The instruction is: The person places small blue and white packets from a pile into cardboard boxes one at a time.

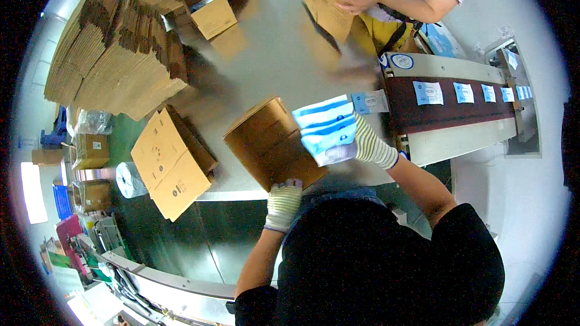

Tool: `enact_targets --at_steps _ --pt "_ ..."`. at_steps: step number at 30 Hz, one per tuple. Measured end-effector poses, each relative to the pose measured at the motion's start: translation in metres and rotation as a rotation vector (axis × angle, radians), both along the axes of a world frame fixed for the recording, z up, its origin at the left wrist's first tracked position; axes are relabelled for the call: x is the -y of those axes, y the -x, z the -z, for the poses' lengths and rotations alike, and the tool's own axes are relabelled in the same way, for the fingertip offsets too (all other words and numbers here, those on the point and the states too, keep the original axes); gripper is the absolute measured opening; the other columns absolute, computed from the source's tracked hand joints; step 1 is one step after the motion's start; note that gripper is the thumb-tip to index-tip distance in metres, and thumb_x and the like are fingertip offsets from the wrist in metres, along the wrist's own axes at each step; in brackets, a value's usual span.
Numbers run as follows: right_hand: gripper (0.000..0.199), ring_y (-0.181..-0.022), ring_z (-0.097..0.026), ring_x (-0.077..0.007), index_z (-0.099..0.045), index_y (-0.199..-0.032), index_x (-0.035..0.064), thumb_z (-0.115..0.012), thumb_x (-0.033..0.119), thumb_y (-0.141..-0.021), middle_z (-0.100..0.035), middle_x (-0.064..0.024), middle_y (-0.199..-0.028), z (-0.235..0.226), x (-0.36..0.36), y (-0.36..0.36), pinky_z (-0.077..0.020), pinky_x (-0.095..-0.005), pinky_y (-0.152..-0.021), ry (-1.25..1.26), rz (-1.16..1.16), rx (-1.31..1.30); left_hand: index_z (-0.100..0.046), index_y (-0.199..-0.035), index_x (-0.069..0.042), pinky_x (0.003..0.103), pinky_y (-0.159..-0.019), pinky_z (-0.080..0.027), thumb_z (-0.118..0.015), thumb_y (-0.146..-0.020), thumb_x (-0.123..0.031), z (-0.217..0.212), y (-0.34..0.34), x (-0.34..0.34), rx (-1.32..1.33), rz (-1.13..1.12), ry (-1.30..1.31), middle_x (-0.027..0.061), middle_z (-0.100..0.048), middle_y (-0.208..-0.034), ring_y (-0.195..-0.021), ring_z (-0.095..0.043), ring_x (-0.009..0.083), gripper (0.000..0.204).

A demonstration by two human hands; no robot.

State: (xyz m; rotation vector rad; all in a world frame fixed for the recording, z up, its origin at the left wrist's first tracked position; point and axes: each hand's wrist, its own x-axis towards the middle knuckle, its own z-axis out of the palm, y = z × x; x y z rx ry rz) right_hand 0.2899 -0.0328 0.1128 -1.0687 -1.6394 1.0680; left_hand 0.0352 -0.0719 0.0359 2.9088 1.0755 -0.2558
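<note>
My right hand [374, 143], in a striped knit glove, is closed on a stack of blue-and-white packets [326, 130]. The stack hangs tilted beside an open brown cardboard box [257, 145]. At that box's near edge my left hand [283, 204], gloved alike, grips the cardboard, its fingertips over the rim. Inside the box I see only bare brown walls; part of it is hidden behind the packets. Just beyond my right hand a single packet [370, 102] lies at the conveyor's end.
A conveyor [402, 115] on the right carries several packets in a row. Flattened cartons [115, 66] are piled at the far left, with a folded carton [169, 163] nearer. An open box [211, 15] stands at the back. Across the table a person [405, 0] handles a carton [326, 6].
</note>
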Motion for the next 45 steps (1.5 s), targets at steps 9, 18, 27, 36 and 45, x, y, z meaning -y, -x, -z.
enact_targets --at_steps 9,18,27,36,45 --pt "0.030 -0.097 -0.055 -0.0284 -0.053 -0.113 0.0091 -0.046 0.016 -0.085 -0.059 -0.0116 -0.107 0.050 -0.041 0.116 -0.0432 -0.0426 -0.088 -0.090 -0.129 1.138 -0.058 -0.086 -0.010 0.034 -0.054 -0.043 -0.048 -0.079 -0.017 0.004 -0.011 -0.013 0.044 -0.014 0.017 0.0067 -0.059 -0.074 -0.063 -0.059 0.0199 0.014" --pt "0.039 -0.118 -0.044 -0.0362 -0.048 -0.124 0.0098 -0.034 0.019 -0.089 -0.045 -0.0141 -0.131 0.089 -0.015 0.115 -0.0332 -0.0495 -0.101 -0.105 -0.261 1.124 -0.060 -0.089 -0.011 0.036 -0.053 -0.046 -0.048 -0.083 -0.027 0.006 -0.001 -0.008 -0.016 -0.012 0.129 0.0079 -0.060 -0.073 -0.065 -0.062 0.0220 0.021" --pt "0.037 -0.104 -0.054 -0.0318 -0.053 -0.112 0.0060 -0.061 0.024 -0.081 -0.056 -0.0150 -0.112 0.018 0.030 0.059 -0.0420 -0.0417 -0.092 -0.192 0.082 0.367 -0.053 -0.091 -0.011 0.038 -0.058 -0.044 -0.050 -0.076 -0.016 -0.004 0.026 -0.021 -0.006 -0.123 0.029 0.0067 -0.056 -0.080 -0.069 -0.058 0.0236 0.016" --pt "0.037 -0.099 -0.054 -0.0349 -0.055 -0.112 0.0064 -0.054 0.032 -0.086 -0.058 -0.0164 -0.109 0.051 0.056 -0.006 -0.0423 -0.0432 -0.088 0.071 0.200 0.575 -0.053 -0.078 -0.011 0.039 -0.059 -0.045 -0.055 -0.077 -0.019 0.007 0.016 -0.035 0.122 -0.115 -0.067 0.0063 -0.055 -0.073 -0.066 -0.058 0.0235 0.008" --pt "0.039 -0.094 -0.057 -0.0372 -0.059 -0.107 0.0062 -0.056 0.036 -0.082 -0.060 -0.0196 -0.102 0.080 0.016 -0.093 -0.0442 -0.0440 -0.086 0.229 0.188 0.680 -0.051 -0.072 -0.013 0.037 -0.057 -0.045 -0.060 -0.075 -0.024 0.019 0.016 -0.034 0.079 -0.133 -0.225 0.0033 -0.052 -0.065 -0.063 -0.058 0.0203 0.015"
